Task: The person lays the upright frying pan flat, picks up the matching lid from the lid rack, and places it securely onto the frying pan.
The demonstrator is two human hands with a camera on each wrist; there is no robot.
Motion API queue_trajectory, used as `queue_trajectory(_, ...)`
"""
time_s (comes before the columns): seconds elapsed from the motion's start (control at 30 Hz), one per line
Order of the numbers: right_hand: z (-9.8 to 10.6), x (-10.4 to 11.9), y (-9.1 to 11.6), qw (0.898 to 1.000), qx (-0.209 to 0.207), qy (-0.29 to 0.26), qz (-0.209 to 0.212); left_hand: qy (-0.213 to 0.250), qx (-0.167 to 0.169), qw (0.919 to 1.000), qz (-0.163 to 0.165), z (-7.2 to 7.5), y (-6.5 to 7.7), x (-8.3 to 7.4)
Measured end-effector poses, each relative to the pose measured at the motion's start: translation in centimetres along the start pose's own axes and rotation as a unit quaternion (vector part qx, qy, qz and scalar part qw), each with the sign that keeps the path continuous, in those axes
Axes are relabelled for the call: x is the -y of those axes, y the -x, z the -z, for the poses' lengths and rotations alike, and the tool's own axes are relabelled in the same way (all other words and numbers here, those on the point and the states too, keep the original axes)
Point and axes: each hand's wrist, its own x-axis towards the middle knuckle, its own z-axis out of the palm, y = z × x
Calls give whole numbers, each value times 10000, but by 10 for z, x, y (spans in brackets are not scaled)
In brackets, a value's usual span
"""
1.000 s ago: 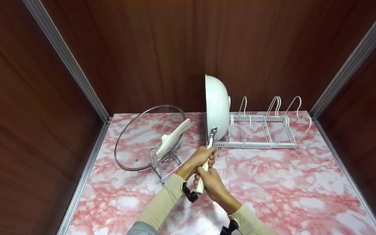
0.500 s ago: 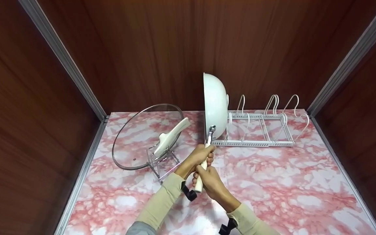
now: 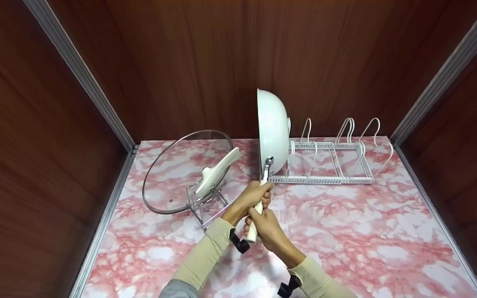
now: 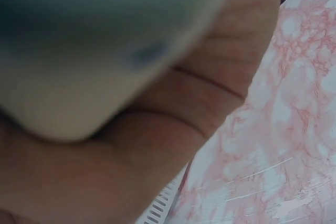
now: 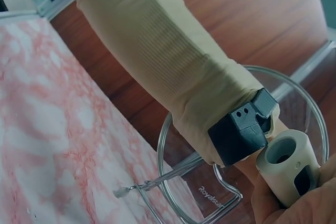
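In the head view a white wok stands on its side, its open face to the left, at the left end of a white wire rack. Its cream handle slants down toward me. My left hand grips the handle close to the metal neck. Just below, my right hand holds it near its end. The hollow handle tip pokes out beside the right hand in the right wrist view. Whether the wok's underside touches the rack is hidden.
A glass lid with a cream grip leans in a small chrome stand left of the hands. Several white hooped dividers rise from the rack. Brown panels wall in the marbled pink tabletop at the back and sides.
The head view has shifted slightly, so everything sits a little higher in it. Both hands keep the same grip, and the wok stays at the rack's left end.
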Motion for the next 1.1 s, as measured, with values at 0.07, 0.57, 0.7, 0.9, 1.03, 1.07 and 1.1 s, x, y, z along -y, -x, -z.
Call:
queue_trajectory(0.07, -1, 1, 0, 10000, -10, -1, -11, 14, 2, 10000, -13, 0, 1, -1)
queue_trajectory(0.57, -3, 6, 2, 10000, 12, -16, -38, 113, 23, 9999, -41, -1, 2, -5)
queue_trajectory(0.7, -4, 7, 3, 10000, 25, -21, 3, 90, 30, 9999, -56, -1, 3, -6)
queue_trajectory(0.9, -5, 9, 4, 10000, 66, -11, -3, 71, -42, 10000, -7, -2, 4, -7)
queue_trajectory(1.03, -5, 11, 5, 10000, 85, -42, 17, 100, 13, 9999, -32, -1, 4, -8)
queue_trajectory(1.07, -5, 11, 5, 9999, 89, -53, 29, 107, 22, 9999, -46, -1, 4, -9)
queue_trajectory(1.1, -6, 11, 5, 9999, 93, -65, 25, 117, 26, 9999, -57, -1, 4, -9)
